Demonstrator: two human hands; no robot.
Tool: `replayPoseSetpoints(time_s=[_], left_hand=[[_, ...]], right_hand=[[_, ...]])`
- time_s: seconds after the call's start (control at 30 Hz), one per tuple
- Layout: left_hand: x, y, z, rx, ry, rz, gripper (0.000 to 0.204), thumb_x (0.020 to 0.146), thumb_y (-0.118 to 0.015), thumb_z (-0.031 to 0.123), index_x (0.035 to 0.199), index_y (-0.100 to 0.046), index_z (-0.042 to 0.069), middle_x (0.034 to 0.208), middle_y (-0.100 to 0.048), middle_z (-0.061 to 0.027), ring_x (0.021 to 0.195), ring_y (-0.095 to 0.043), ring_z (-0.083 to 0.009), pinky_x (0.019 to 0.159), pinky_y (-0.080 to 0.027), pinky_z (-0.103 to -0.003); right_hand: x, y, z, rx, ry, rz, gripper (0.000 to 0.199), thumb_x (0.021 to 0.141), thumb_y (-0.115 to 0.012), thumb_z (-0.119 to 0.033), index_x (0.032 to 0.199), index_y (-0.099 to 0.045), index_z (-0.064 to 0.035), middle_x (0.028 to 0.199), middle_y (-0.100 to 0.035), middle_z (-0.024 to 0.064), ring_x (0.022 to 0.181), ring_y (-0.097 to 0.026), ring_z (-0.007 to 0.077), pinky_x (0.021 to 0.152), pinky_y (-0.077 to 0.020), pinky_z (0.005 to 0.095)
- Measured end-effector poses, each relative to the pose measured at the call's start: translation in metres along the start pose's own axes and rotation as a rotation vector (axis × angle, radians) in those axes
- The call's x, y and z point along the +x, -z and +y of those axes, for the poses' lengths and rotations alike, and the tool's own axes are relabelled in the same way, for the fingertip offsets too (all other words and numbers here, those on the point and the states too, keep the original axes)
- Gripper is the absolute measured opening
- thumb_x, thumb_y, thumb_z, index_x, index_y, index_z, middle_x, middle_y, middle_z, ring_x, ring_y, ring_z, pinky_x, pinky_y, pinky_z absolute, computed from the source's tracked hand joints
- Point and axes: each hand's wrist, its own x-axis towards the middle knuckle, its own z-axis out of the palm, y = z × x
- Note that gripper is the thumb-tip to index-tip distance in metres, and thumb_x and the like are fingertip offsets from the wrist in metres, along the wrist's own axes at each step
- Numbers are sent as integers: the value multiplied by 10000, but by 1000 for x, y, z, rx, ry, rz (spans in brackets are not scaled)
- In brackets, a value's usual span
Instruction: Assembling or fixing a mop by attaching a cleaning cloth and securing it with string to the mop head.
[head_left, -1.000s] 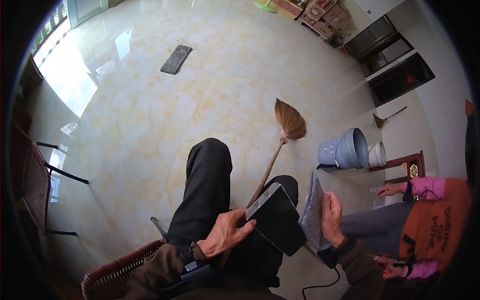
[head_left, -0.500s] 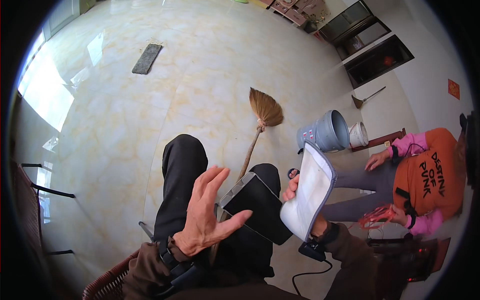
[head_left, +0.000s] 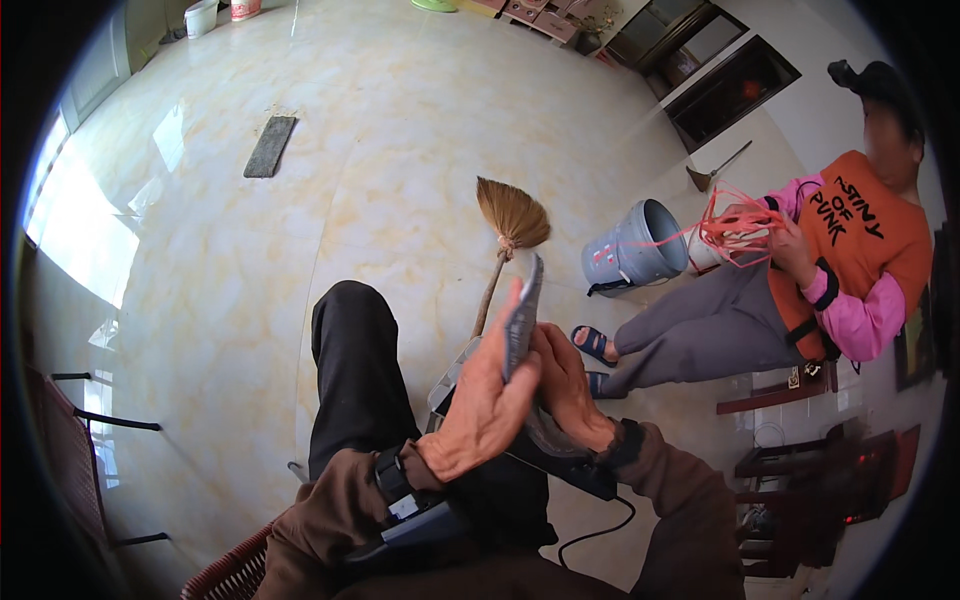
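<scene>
My left hand (head_left: 484,405) presses its palm and fingers against one face of a grey flat mop pad (head_left: 523,312), held on edge. On the other side of the pad is my right hand (head_left: 570,385), its fingers bent and partly hidden. The pad is seen almost edge-on, and its lower part runs down between the hands. Under them, on my lap, lies a grey-edged black panel (head_left: 452,380), mostly covered by my hands. A straw broom (head_left: 512,213) extends away across the floor, its stick passing below the panel.
Another grey mop pad (head_left: 270,147) lies on the tiled floor. At right, a person in an orange top (head_left: 850,250) holds red string (head_left: 738,228) beside a grey bucket (head_left: 635,245). A chair (head_left: 75,440) stands at left; a small broom (head_left: 715,170) is farther off.
The pad turned from showing its white face to edge-on and moved left. My left hand, spread and free before, now presses on it. The person at right raised the red string and stands more upright.
</scene>
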Motion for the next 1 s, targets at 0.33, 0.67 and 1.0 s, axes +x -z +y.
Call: replayPoseSetpoints(time_s=[0.33, 0.67, 1.0], left_hand=[[-16, 15, -32, -269, 215, 314, 315, 976, -473, 192, 1174, -545, -43, 1016, -602, -70, 928, -534, -141, 840, -444, -306], [-78, -69, -11, -611, 239, 152, 396, 1016, -457, 210, 1322, -494, -40, 1226, -575, -94, 1131, -514, -165, 990, -401, -318], [-124, -98, 18, -434, 13, -289, 558, 1014, -484, 227, 1479, -292, -14, 1388, -426, -176, 1298, -403, -275, 1101, -298, -371]], right_hand=[[-51, 104, -20, 645, 133, -242, 246, 955, -615, -128, 1127, -619, 48, 929, -609, 62, 851, -657, 186, 820, -533, 318], [-97, 68, 6, -542, 583, -194, 907, 609, -900, -494, 1248, -463, -21, 1292, -386, 198, 1233, -420, 362, 1045, -383, 461], [-166, 72, 36, -258, 733, -29, 994, 507, -965, -353, 1249, -357, -93, 1419, -231, 201, 1297, -375, 364, 1057, -359, 487]])
